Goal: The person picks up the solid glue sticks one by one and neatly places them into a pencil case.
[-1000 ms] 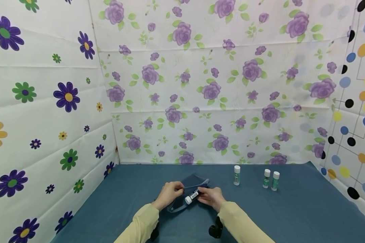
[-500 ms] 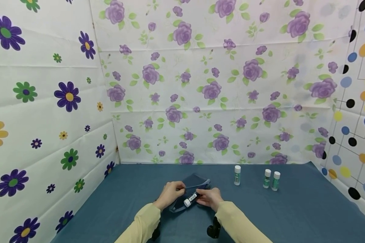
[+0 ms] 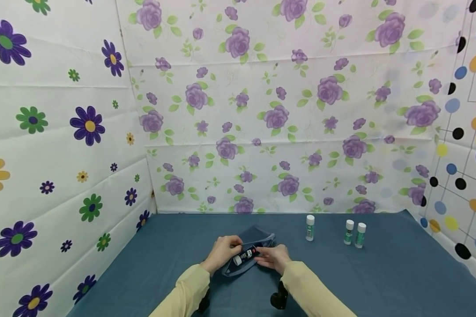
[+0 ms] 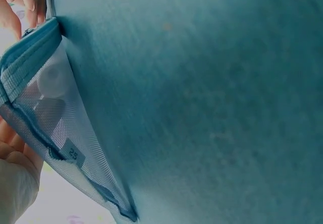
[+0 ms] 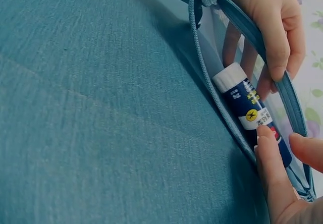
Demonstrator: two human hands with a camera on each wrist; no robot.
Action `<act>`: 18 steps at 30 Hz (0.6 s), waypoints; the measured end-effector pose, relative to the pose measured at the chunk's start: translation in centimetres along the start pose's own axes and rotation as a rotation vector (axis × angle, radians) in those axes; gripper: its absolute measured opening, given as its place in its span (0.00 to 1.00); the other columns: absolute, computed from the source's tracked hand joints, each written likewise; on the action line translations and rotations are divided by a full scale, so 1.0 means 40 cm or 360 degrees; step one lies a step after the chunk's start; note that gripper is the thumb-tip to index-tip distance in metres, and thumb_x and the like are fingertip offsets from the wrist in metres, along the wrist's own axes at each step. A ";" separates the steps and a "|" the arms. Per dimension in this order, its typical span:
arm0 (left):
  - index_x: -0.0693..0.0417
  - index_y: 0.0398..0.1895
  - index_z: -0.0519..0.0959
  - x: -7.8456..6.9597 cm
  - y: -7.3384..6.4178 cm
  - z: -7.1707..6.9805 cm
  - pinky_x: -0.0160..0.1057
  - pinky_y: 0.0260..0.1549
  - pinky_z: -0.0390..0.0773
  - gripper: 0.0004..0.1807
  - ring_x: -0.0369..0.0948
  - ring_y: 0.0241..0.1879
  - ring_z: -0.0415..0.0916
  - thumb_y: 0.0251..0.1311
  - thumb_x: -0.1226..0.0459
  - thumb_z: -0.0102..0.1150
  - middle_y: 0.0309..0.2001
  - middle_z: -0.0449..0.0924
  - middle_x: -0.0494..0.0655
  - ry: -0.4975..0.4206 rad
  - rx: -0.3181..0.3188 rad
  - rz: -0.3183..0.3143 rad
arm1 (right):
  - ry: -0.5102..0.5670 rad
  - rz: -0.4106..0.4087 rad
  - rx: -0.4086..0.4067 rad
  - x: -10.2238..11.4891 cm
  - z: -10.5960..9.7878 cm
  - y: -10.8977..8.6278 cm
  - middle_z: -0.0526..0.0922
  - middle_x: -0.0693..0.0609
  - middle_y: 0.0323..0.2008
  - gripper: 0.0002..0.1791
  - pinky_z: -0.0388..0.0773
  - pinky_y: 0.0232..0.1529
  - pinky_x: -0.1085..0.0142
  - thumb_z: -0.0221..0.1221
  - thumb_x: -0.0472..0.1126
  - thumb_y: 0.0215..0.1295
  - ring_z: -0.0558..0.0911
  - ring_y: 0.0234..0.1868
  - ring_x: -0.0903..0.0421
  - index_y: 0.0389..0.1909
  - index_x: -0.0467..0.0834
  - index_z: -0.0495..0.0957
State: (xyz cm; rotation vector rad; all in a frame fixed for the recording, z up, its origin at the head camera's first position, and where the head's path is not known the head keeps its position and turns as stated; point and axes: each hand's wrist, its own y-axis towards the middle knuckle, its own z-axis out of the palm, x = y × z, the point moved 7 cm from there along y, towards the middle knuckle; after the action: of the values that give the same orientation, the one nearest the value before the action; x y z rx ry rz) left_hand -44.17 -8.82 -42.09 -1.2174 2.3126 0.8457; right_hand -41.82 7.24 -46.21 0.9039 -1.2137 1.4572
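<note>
A blue zip pouch [image 3: 230, 272] with mesh sides [image 4: 75, 128] lies with its zipper mouth spread. My left hand [image 3: 223, 252] pinches the far rim of that mouth between thumb and fingers. Inside the mouth lies a dark blue glue stick [image 5: 251, 103] with a white cap, tilted, its cap end toward my left hand. My right hand [image 3: 275, 258] is at the pouch's right end. One of its fingertips [image 5: 266, 135] touches the label of the glue stick, while the thumb stands apart from it. The mesh blurs the stick in the left wrist view.
A green glue stick [image 3: 310, 228] with a white cap stands upright right of the pouch. Two more green glue sticks, a left one [image 3: 348, 232] and a right one [image 3: 360, 235], stand close together farther right. Blue cloth [image 3: 162, 246] covers the table, and patterned sheets hang around it.
The blue glue stick has moved left and down into the pouch mouth. My right fingers held its end earlier and have now loosened. My left hand keeps its hold on the rim.
</note>
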 end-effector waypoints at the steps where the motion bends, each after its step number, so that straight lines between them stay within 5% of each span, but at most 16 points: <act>1: 0.54 0.36 0.81 0.000 0.001 0.000 0.40 0.31 0.74 0.05 0.37 0.33 0.76 0.60 0.66 0.55 0.34 0.79 0.40 0.0005 -0.0004 0.0001 | 0.0013 0.0003 0.0005 0.001 -0.001 0.001 0.70 0.25 0.45 0.22 0.76 0.36 0.60 0.59 0.29 0.57 0.80 0.36 0.44 0.47 0.20 0.65; 18: 0.56 0.37 0.81 0.000 0.004 0.001 0.39 0.29 0.74 0.06 0.36 0.31 0.75 0.59 0.67 0.55 0.32 0.79 0.40 0.0012 -0.0007 0.0016 | 0.0006 0.0055 0.0015 0.021 -0.014 -0.006 0.71 0.24 0.44 0.27 0.76 0.36 0.59 0.58 0.30 0.58 0.80 0.37 0.43 0.53 0.19 0.59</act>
State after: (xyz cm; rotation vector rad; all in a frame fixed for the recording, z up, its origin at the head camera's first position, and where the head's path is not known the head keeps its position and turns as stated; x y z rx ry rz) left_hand -44.28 -8.73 -42.05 -1.2138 2.3256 0.8517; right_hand -41.74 7.97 -45.47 0.8901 -1.2263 1.4924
